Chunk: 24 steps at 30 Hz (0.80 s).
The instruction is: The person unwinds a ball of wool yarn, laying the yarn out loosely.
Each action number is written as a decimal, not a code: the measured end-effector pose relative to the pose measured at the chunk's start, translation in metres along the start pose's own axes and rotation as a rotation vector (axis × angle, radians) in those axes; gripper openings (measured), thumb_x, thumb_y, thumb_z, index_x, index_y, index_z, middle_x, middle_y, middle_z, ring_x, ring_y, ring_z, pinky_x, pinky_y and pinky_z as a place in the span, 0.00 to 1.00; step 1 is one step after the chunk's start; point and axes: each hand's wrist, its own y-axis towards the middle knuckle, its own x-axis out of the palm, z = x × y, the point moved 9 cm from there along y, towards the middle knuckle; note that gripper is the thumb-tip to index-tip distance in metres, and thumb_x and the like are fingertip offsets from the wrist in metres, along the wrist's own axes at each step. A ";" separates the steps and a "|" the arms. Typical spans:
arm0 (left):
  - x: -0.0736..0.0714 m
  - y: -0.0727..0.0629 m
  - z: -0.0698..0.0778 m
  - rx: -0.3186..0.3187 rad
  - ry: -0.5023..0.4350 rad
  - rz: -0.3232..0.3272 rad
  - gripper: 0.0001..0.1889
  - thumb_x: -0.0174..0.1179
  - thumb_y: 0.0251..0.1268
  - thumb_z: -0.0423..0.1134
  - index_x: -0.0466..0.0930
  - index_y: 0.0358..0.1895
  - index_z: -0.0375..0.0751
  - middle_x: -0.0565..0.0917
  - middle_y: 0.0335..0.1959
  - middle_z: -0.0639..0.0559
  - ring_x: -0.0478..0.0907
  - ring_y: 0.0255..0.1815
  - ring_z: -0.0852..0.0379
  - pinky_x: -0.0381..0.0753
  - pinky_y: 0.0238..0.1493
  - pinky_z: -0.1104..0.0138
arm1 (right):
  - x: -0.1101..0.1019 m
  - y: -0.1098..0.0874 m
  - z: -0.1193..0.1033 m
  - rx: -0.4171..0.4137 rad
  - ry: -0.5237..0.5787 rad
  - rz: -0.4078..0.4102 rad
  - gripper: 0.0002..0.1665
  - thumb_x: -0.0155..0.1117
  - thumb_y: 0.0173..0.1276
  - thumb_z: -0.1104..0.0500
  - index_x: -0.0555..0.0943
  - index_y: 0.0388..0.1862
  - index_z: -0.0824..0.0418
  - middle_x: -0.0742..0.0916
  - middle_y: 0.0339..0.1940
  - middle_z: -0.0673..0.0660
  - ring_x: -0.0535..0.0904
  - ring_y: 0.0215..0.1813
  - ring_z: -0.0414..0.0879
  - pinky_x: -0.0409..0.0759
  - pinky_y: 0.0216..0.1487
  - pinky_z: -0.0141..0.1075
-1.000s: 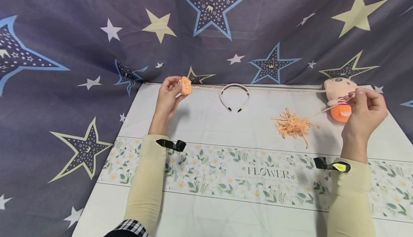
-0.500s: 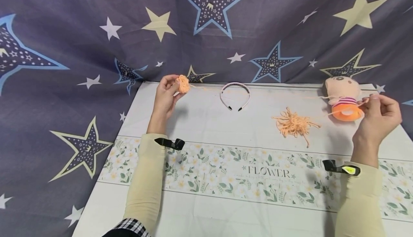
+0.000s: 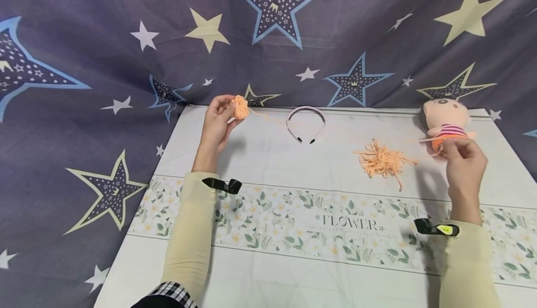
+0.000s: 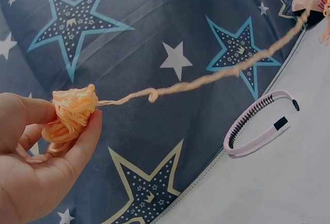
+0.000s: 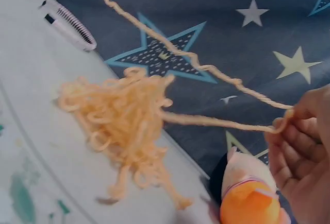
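My left hand (image 3: 215,128) pinches a small wound bundle of peach yarn (image 3: 240,107) above the back left of the table. From that bundle a yarn strand (image 4: 196,83) runs across to the right. At the right, my right hand (image 3: 466,168) pinches the same strand between thumb and fingers, in front of the plush doll's lower part. In the right wrist view the strand bends at my fingertips (image 5: 290,115) and returns to a loose, tangled yarn pile (image 5: 124,121), which lies on the table to the left of that hand.
A pale pink toothed headband (image 3: 306,124) lies at the back middle. The plush doll (image 3: 450,114), with striped top and orange bottom, is at the back right. A star-patterned curtain (image 3: 285,65) hangs behind the white table (image 3: 268,159), whose cover has a flower-print band (image 3: 285,224).
My right hand first moves right, then comes back left and slightly down, still pinching the strand. The strand now looks slacker. The left hand and its bundle hardly move.
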 end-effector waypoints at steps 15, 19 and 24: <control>0.008 -0.004 0.003 0.006 -0.020 -0.038 0.08 0.52 0.70 0.29 0.72 0.48 0.44 0.74 0.45 0.49 0.76 0.39 0.58 0.87 0.41 0.70 | 0.023 -0.008 0.033 0.120 -0.629 -0.268 0.18 0.51 0.73 0.46 0.76 0.53 0.54 0.78 0.37 0.39 0.73 0.38 0.30 0.74 0.34 0.23; 0.010 -0.004 0.003 0.012 -0.024 -0.049 0.08 0.52 0.70 0.29 0.72 0.47 0.44 0.74 0.43 0.50 0.76 0.38 0.59 0.87 0.40 0.71 | 0.030 -0.012 0.016 0.107 -0.602 -0.226 0.16 0.53 0.72 0.48 0.76 0.54 0.53 0.77 0.35 0.34 0.73 0.39 0.27 0.72 0.36 0.19; 0.011 -0.003 0.003 0.015 -0.021 -0.048 0.08 0.51 0.70 0.28 0.72 0.46 0.44 0.74 0.43 0.50 0.76 0.38 0.59 0.87 0.40 0.69 | 0.045 -0.014 -0.002 0.037 -0.538 -0.208 0.15 0.55 0.72 0.50 0.78 0.53 0.53 0.77 0.33 0.33 0.73 0.39 0.26 0.72 0.37 0.18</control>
